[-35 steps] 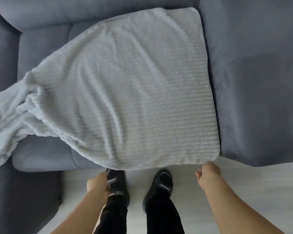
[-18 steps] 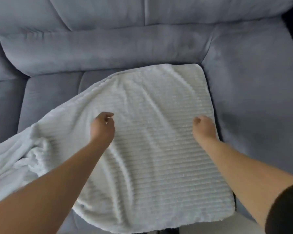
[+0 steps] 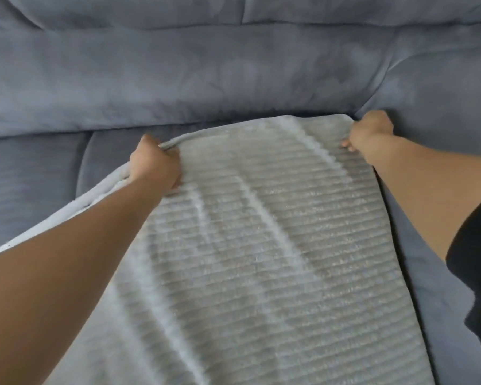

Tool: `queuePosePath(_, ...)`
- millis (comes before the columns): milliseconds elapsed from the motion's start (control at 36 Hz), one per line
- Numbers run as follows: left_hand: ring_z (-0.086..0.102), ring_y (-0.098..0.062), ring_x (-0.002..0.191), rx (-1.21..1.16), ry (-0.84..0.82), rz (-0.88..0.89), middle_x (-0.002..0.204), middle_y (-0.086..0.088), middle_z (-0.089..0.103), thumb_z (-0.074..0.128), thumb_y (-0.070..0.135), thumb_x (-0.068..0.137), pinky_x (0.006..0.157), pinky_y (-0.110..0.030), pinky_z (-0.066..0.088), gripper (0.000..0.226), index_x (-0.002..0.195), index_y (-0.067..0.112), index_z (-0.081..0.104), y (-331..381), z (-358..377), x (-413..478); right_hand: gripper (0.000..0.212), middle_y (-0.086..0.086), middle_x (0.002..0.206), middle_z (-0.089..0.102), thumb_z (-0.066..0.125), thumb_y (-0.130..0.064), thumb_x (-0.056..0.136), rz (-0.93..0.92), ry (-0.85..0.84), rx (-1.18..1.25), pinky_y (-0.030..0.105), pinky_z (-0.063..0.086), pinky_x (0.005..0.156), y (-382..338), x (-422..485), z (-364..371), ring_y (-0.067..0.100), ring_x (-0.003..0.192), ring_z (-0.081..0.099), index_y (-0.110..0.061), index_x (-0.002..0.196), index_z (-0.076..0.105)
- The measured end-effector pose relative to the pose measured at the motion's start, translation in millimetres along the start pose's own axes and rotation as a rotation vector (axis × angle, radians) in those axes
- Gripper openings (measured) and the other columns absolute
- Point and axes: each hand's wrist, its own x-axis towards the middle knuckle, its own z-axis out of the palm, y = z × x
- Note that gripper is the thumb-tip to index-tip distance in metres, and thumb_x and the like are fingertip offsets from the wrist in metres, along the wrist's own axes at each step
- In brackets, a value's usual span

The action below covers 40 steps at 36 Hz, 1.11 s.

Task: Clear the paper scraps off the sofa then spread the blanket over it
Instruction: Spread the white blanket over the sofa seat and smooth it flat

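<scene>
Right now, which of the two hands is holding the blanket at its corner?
The right hand, at the far right corner of the blanket, against the sofa. The left hand grips the far edge partway along instead.

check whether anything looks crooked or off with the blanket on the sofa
The blanket sits askew: its far edge slants, the right corner near the backrest, the left side further from it, leaving the left seat cushion bare. Long wrinkles cross it. The left hand and right hand grip that far edge.
</scene>
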Motion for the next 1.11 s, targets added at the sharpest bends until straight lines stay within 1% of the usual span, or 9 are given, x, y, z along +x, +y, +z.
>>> queuePosePath(111,0.059,-0.025,0.045,-0.075,-0.076,-0.025,0.073,-0.013,0.069,0.058,0.034,0.096,0.038,-0.024,0.043,0.02,0.1,0.015,0.061,-10,5,16,0.023,0.014,0.077,0.071,0.056,-0.013,0.101,0.061,0.028,0.101,0.034,0.052,0.055,-3,16,21,0.025,0.054,0.061,0.005,0.11,0.066)
queuePosePath(194,0.055,-0.024,0.042,-0.083,-0.104,-0.055,0.069,-0.013,0.067,0.056,0.03,0.098,0.039,-0.024,0.045,0.021,0.093,0.011,0.064,-9,2,23,0.024,0.021,0.104,0.074,0.063,-0.013,0.095,0.057,0.067,0.019,0.042,0.059,0.08,-4,19,26,0.033,0.089,0.072,0.003,0.112,0.069)
queuePosePath(306,0.06,-0.034,0.065,-0.003,-0.065,-0.02,0.083,-0.017,0.065,0.059,0.029,0.092,0.06,-0.036,0.051,0.027,0.094,0.003,0.064,-3,-6,36,0.04,0.021,0.137,0.06,0.059,-0.015,0.092,-0.006,0.217,-0.133,0.045,0.048,0.103,-8,14,25,0.039,0.125,0.059,-0.004,0.131,0.059)
queuePosePath(528,0.065,-0.039,0.077,0.245,-0.049,0.107,0.076,-0.018,0.064,0.066,0.02,0.088,0.065,-0.036,0.048,0.02,0.084,0.0,0.063,7,-13,68,0.041,0.023,0.141,0.055,0.046,-0.016,0.097,-0.04,0.311,-0.289,0.052,0.045,0.104,-9,17,34,0.043,0.127,0.056,-0.002,0.135,0.051)
queuePosePath(611,0.066,-0.038,0.078,0.215,-0.01,0.129,0.084,-0.019,0.068,0.07,0.021,0.085,0.07,-0.041,0.056,0.02,0.086,0.001,0.065,8,-7,73,0.037,0.024,0.137,0.058,0.044,-0.016,0.099,-0.069,0.368,-0.327,0.052,0.046,0.101,-8,21,41,0.044,0.124,0.058,0.0,0.132,0.052)
queuePosePath(750,0.065,-0.038,0.086,0.213,0.058,0.142,0.096,-0.019,0.069,0.072,0.026,0.084,0.071,-0.039,0.049,0.025,0.093,0.003,0.067,12,2,76,0.036,0.026,0.134,0.06,0.039,-0.013,0.1,-0.081,0.414,-0.386,0.052,0.047,0.099,-7,21,44,0.045,0.121,0.06,0.002,0.128,0.055)
queuePosePath(945,0.063,-0.047,0.106,0.263,0.125,0.182,0.111,-0.025,0.069,0.06,0.03,0.09,0.083,-0.045,0.049,0.028,0.104,0.008,0.071,4,16,57,0.03,0.024,0.124,0.065,0.054,-0.005,0.089,-0.108,0.205,-0.62,0.049,0.052,0.091,-21,6,30,0.043,0.113,0.064,0.0,0.115,0.067)
queuePosePath(1028,0.063,-0.047,0.106,0.251,0.109,0.173,0.11,-0.025,0.069,0.059,0.032,0.091,0.08,-0.045,0.047,0.029,0.104,0.008,0.07,6,10,56,0.021,0.019,0.105,0.067,0.055,-0.014,0.089,-0.418,0.201,-0.771,0.041,0.047,0.072,-46,-19,23,0.041,0.096,0.066,-0.013,0.105,0.069)
queuePosePath(1111,0.063,-0.047,0.105,0.234,0.106,0.173,0.11,-0.024,0.069,0.059,0.033,0.093,0.075,-0.041,0.04,0.029,0.104,0.008,0.07,8,7,54,0.032,0.012,0.123,0.063,0.043,-0.039,0.1,-0.64,-0.063,-0.677,0.043,0.046,0.078,-67,-41,28,0.039,0.11,0.06,-0.034,0.13,0.054)
